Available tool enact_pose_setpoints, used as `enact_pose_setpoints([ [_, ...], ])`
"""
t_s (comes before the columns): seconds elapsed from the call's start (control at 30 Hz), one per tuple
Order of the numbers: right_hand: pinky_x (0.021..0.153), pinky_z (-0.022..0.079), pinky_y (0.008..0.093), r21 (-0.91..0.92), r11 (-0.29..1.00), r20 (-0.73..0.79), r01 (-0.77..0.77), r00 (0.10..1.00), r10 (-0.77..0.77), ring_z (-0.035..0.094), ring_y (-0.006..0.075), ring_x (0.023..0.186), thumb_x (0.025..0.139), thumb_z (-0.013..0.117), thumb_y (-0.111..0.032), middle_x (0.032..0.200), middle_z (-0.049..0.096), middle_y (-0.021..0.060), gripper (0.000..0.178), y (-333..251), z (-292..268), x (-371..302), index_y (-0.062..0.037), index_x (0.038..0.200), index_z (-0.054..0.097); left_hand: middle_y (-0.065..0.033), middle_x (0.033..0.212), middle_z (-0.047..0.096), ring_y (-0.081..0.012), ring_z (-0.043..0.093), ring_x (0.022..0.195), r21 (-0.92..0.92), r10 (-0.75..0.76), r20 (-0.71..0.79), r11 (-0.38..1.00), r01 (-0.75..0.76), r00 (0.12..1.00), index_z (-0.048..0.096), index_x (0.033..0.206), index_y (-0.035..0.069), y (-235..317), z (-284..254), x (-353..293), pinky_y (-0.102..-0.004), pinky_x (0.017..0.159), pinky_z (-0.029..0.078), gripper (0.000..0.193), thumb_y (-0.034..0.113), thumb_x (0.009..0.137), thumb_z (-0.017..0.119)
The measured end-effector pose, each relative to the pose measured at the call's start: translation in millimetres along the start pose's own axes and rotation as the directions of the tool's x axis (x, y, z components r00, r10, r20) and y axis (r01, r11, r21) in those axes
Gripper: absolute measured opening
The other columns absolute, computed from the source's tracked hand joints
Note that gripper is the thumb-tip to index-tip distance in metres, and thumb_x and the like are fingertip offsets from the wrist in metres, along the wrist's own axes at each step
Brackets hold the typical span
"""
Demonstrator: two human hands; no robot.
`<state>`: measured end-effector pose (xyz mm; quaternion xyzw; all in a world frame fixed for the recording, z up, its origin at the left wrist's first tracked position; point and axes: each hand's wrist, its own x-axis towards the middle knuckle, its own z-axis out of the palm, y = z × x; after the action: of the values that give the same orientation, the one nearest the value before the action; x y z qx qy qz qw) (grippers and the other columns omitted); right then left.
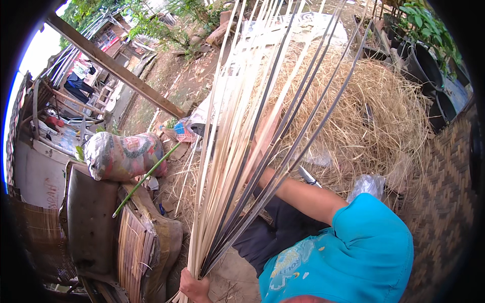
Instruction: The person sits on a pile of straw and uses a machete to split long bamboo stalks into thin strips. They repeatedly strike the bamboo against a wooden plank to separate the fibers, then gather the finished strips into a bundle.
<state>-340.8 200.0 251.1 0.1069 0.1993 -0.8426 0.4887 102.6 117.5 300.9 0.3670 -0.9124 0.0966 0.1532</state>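
A tall bundle of thin split strips [230,146], which look like bamboo, fans out upward in front of me. Most are pale, and several are dark [298,106]. At the bottom, my left hand [194,286] is closed around the gathered lower ends. My right arm, in a turquoise sleeve, reaches across behind the strips. There my right hand [265,134] looks stretched out flat against or just behind them. The strips partly hide its fingers. A knife [307,175] lies beyond my right forearm.
A big heap of straw-like shavings [353,111] spreads ahead to the right. On the left stand a stuffed patterned sack [124,154], a green stick [146,179] and a worn seat [93,222] with wooden slats. A woven wall [439,202] borders the right side; black pots [423,65] stand behind.
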Motion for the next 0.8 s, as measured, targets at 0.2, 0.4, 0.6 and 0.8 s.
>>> enact_pose_setpoints([
  [0.2, 0.091, 0.058, 0.0450, 0.279, 0.960, 0.775, 0.012, 0.588, -0.232, 0.070, 0.0309, 0.103, 0.103, 0.047, -0.052, 0.112, 0.071, 0.0219, 0.058, 28, -10, 33, -0.0017, 0.129, 0.061, -0.0212, 0.078, 0.062, -0.0488, 0.062, 0.075, -0.065, -0.097, 0.029, 0.993, 0.099, 0.995, 0.055, 0.094, 0.004, 18, 31, -20, -0.0537, 0.066, 0.049, 0.040, 0.009, 0.057, 0.071],
  [0.4, 0.098, 0.052, 0.0526, -0.144, 0.981, 0.557, 0.130, 0.830, -0.029, 0.064, 0.0329, 0.109, 0.101, 0.046, -0.058, 0.126, 0.060, 0.0188, 0.064, 19, -81, 75, -0.0019, 0.130, 0.054, -0.0200, 0.075, 0.062, -0.0487, 0.062, 0.074, -0.080, -0.129, -0.057, 0.989, 0.125, 0.990, 0.054, 0.093, 0.005, 44, 4, -10, -0.0546, 0.065, 0.048, 0.038, 0.010, 0.060, 0.071],
  [0.6, 0.087, 0.058, 0.0505, 0.091, 0.995, 0.388, -0.041, 0.922, 0.002, 0.069, 0.0325, 0.105, 0.099, 0.036, -0.075, 0.115, 0.069, 0.0195, 0.084, 5, 17, -28, -0.0017, 0.132, 0.060, -0.0200, 0.075, 0.062, -0.0490, 0.062, 0.073, -0.154, -0.198, 0.035, 0.967, 0.201, 0.980, 0.053, 0.093, 0.005, 55, 47, -25, -0.0552, 0.065, 0.047, 0.038, 0.012, 0.062, 0.075],
  [0.8, 0.092, 0.057, 0.0537, 0.174, 0.939, 0.856, -0.297, 0.516, 0.005, 0.068, 0.0299, 0.107, 0.098, 0.037, -0.076, 0.116, 0.068, 0.0183, 0.082, -15, 9, -2, -0.0053, 0.131, 0.063, -0.0199, 0.078, 0.062, -0.0485, 0.063, 0.077, -0.169, -0.209, -0.087, 0.967, 0.193, 0.974, 0.053, 0.095, 0.004, 71, 25, -8, -0.0538, 0.067, 0.048, 0.040, 0.013, 0.066, 0.078],
])
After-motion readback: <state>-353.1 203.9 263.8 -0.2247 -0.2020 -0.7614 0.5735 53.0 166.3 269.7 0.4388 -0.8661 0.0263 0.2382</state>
